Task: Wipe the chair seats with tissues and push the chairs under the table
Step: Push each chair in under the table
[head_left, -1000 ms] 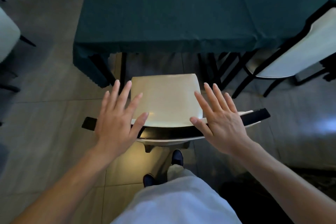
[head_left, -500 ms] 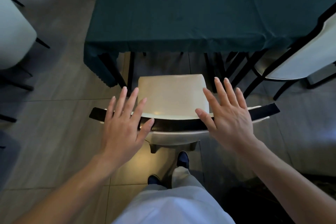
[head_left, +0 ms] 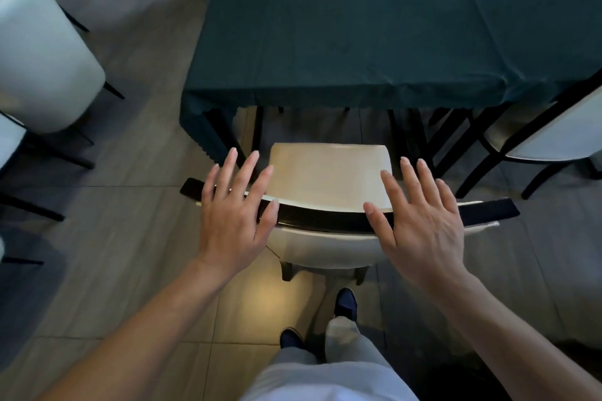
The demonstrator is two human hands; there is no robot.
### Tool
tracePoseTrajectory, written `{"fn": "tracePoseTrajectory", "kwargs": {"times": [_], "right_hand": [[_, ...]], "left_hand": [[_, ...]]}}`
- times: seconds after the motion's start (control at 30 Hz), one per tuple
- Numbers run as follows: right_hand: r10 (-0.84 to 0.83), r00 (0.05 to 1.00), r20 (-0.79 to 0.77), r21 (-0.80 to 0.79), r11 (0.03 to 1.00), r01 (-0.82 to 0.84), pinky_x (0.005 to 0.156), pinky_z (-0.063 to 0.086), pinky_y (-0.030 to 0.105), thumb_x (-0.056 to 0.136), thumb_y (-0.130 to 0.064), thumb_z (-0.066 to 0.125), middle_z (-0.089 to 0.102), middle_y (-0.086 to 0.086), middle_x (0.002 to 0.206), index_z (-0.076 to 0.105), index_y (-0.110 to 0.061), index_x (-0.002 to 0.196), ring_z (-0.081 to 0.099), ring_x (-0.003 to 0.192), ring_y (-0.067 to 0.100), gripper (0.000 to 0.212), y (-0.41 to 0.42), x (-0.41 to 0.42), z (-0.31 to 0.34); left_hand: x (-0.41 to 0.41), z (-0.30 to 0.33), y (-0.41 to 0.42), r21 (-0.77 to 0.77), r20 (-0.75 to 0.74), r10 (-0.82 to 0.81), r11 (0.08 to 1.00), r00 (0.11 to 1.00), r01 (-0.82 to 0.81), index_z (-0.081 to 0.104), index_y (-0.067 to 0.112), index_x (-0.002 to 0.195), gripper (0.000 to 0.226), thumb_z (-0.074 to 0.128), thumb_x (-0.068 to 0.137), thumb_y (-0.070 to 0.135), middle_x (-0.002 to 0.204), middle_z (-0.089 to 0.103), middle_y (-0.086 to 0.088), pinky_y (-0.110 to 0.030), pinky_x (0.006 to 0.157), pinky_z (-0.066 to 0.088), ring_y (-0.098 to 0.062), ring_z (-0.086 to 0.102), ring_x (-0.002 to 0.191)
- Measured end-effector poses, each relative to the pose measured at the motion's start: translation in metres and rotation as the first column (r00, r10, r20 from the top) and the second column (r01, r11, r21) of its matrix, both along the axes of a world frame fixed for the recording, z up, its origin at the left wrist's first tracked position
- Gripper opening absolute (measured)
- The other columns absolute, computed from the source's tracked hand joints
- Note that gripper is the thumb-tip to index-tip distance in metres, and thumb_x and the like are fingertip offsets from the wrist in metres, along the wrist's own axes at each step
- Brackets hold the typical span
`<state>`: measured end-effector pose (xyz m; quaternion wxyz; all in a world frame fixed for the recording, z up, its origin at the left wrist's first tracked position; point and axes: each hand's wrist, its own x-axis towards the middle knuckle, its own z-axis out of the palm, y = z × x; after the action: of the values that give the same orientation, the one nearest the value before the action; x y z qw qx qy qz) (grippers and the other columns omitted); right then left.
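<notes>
We look down on a chair [head_left: 329,172] whose smooth cream seat is a rounded-cornered square, its front edge just short of the table [head_left: 358,26] at 12 o'clock, not yet under it. A curved, glossy black top rail [head_left: 325,216] runs across the backrest, with pale padding below it. Our left hand [head_left: 233,215] and right hand [head_left: 420,218] are well apart, 1 at each end of that rail, fingers straight and spread, clasping nothing; we cannot tell whether the palms touch the rail or hover over it. The table wears a dark teal cloth with a fine weave and soft creases, hanging over thin black legs. A second chair [head_left: 553,137], black-framed with a pale seat, stands at 2 o'clock. The floor [head_left: 130,205] is large matte grey tiles.
</notes>
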<state>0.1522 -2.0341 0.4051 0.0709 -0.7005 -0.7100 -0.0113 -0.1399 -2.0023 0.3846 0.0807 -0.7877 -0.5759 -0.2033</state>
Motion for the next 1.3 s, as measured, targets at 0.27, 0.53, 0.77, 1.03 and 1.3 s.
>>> {"fn": "tracePoseTrajectory", "kwargs": {"times": [0.27, 0.53, 0.77, 1.03, 1.3], "right_hand": [[-0.01, 1.0, 0.004, 0.096, 0.995, 0.01, 0.117, 0.034, 0.049, 0.104, -0.066, 0.014, 0.044, 0.012, 0.16, 0.053, -0.022, 0.149, 0.035, 0.152, 0.032, 0.074, 0.028, -0.035, -0.008], [-0.006, 1.0, 0.03, 0.206, 0.979, 0.0, 0.116, 0.032, 0.047, 0.104, -0.061, 0.017, 0.052, 0.012, 0.154, 0.062, -0.023, 0.141, 0.042, 0.148, 0.031, 0.069, 0.059, -0.019, -0.011], [-0.041, 0.999, 0.02, 0.278, 0.96, 0.034, 0.12, 0.029, 0.049, 0.102, -0.056, 0.029, 0.051, 0.013, 0.155, 0.064, -0.022, 0.137, 0.038, 0.15, 0.033, 0.061, 0.083, -0.014, -0.014], [-0.039, 0.999, -0.006, 0.307, 0.951, 0.039, 0.116, 0.038, 0.05, 0.1, -0.052, 0.036, 0.056, 0.014, 0.15, 0.071, -0.02, 0.129, 0.046, 0.145, 0.035, 0.055, 0.108, -0.032, -0.016], [-0.035, 0.999, 0.008, 0.433, 0.901, 0.028, 0.115, 0.038, 0.051, 0.098, -0.044, 0.043, 0.061, 0.015, 0.144, 0.075, -0.017, 0.122, 0.049, 0.142, 0.035, 0.049, 0.128, -0.001, -0.018]], "left_hand": [[-0.028, 0.004, 0.037, -0.013, -0.014, 0.012, 1.0, 1.0, -0.013, 0.058, 0.019, 0.144, 0.061, 0.019, 0.106, 0.047, 0.162, 0.042, -0.007, -0.057, 0.125, 0.02, -0.029, 0.022, 0.157], [-0.009, 0.001, 0.063, 0.037, 0.018, 0.054, 0.998, 0.998, -0.055, 0.061, 0.018, 0.141, 0.061, 0.02, 0.105, 0.045, 0.159, 0.046, -0.008, -0.06, 0.122, 0.024, -0.032, 0.028, 0.155], [-0.002, -0.003, 0.092, 0.096, 0.031, 0.037, 0.995, 0.999, -0.04, 0.065, 0.017, 0.135, 0.053, 0.029, 0.103, 0.039, 0.155, 0.05, -0.009, -0.057, 0.123, 0.024, -0.033, 0.031, 0.153], [-0.015, -0.002, 0.122, 0.121, 0.053, 0.043, 0.991, 0.998, -0.049, 0.065, 0.014, 0.136, 0.052, 0.035, 0.099, 0.034, 0.155, 0.05, -0.011, -0.057, 0.124, 0.021, -0.035, 0.029, 0.153], [0.015, -0.004, 0.132, 0.168, 0.082, 0.055, 0.983, 0.995, -0.068, 0.069, 0.015, 0.132, 0.049, 0.037, 0.1, 0.035, 0.151, 0.055, -0.01, -0.056, 0.122, 0.026, -0.034, 0.035, 0.151]]}}
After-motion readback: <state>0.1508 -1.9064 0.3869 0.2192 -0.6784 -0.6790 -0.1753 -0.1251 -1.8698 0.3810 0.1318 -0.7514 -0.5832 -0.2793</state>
